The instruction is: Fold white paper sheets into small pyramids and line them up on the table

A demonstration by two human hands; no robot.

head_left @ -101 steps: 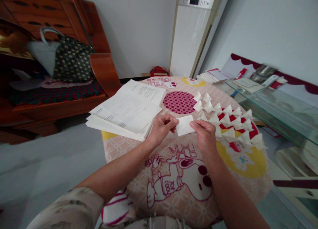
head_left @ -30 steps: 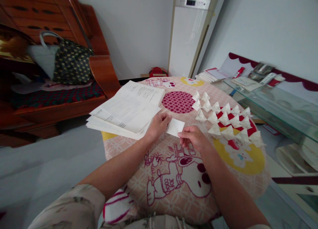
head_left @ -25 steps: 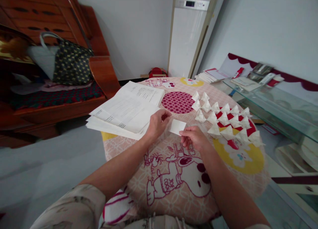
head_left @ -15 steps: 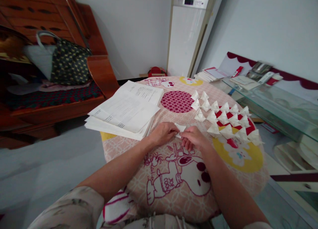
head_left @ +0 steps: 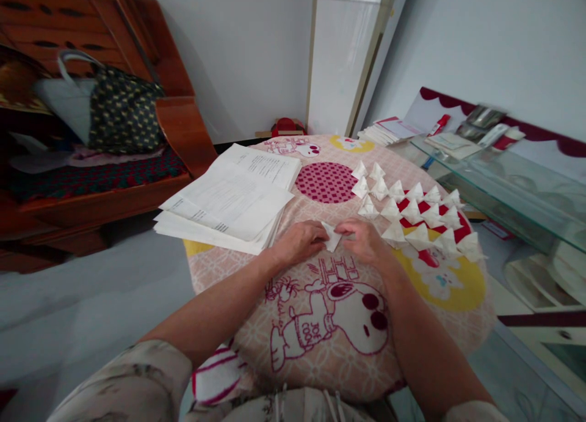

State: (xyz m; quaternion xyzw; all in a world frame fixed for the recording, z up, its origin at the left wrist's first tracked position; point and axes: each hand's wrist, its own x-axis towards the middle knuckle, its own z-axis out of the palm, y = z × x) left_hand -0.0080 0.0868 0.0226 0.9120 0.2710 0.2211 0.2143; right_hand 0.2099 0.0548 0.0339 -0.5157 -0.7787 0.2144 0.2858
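Observation:
A small piece of folded white paper [head_left: 331, 236] is held between my two hands above the patterned tablecloth. My left hand [head_left: 302, 242] pinches its left side with curled fingers. At its upper right edge, my right hand [head_left: 364, 239] grips it between thumb and forefinger. To the right stand several folded paper shapes [head_left: 412, 212] with pointed tops, lined up in rough rows. A stack of printed paper sheets [head_left: 229, 202] lies on the left part of the table, its top sheets askew.
The round table [head_left: 329, 373] has a pink cloth with cartoon figures. On the right is a glass-topped stand [head_left: 503, 190] carrying papers and small items. A wooden bench [head_left: 178, 126] with a dark patterned bag [head_left: 123, 110] stands at left; a white floor-standing unit [head_left: 339, 61] is behind.
My right hand has shifted its grip up to the paper's upper right edge, and the paper has turned so a corner points toward me. The view has tilted slightly downward.

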